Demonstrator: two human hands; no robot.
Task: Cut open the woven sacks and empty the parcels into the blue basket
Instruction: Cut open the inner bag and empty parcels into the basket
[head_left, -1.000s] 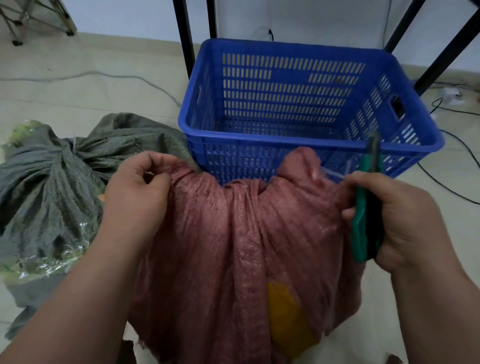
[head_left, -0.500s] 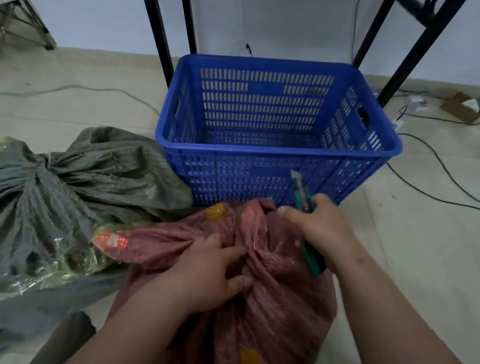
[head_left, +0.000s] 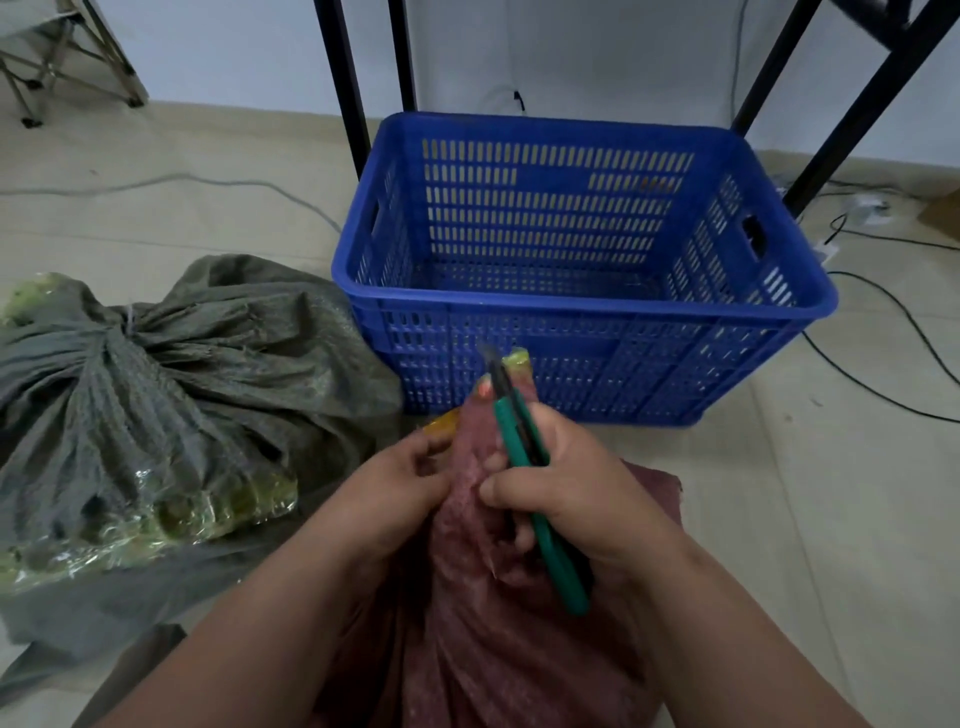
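Observation:
A red woven sack (head_left: 498, 654) stands on the floor between my arms, just in front of the blue basket (head_left: 587, 312), which holds nothing visible. My left hand (head_left: 400, 499) grips the sack's bunched neck from the left. My right hand (head_left: 571, 499) holds a green utility knife (head_left: 535, 504), blade tip up against the neck, and its fingers also pinch the fabric. A yellow and a greenish parcel edge (head_left: 519, 358) poke out at the sack's top. A grey-green woven sack (head_left: 156, 415), tied shut, lies to the left with clear-wrapped parcels (head_left: 171, 525) showing.
Black frame legs (head_left: 343, 88) rise behind the basket on both sides. Cables (head_left: 893, 312) trail over the tiled floor at the right, and a grey cable (head_left: 208, 183) runs at the left. A folding chair (head_left: 62, 57) stands at the far left. A cardboard box (head_left: 943, 213) sits at the right edge.
My hands have come together at the red sack's neck. The left hand went from lying on the sack to gripping the bunched top, and the knife now points up along it.

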